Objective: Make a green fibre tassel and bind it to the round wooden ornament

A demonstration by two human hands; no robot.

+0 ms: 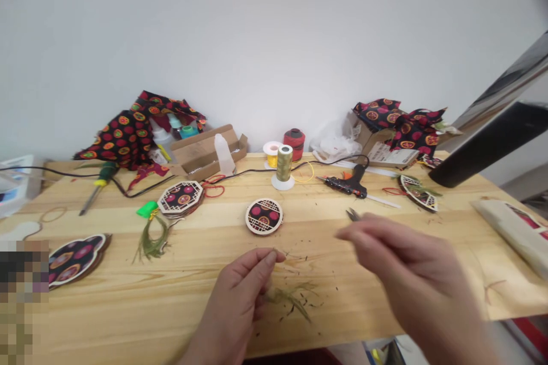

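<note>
My left hand (242,291) rests low on the wooden table (184,274), fingers pinched on a small tuft of olive-green thread (291,298) that trails to the right. My right hand (406,262) hovers to the right, smeared by motion, fingers curled around small metal snips (353,214) whose tips stick out at its top left. A round wooden piece with dotted black fabric (264,216) lies just beyond both hands.
A hot glue gun (349,184) and its cable lie behind. Thread spools (283,166) stand at the back centre. More fabric-faced wooden pieces (180,198), a green tassel (150,239), a screwdriver (96,188), cardboard boxes and patterned cloth (124,137) fill the rest.
</note>
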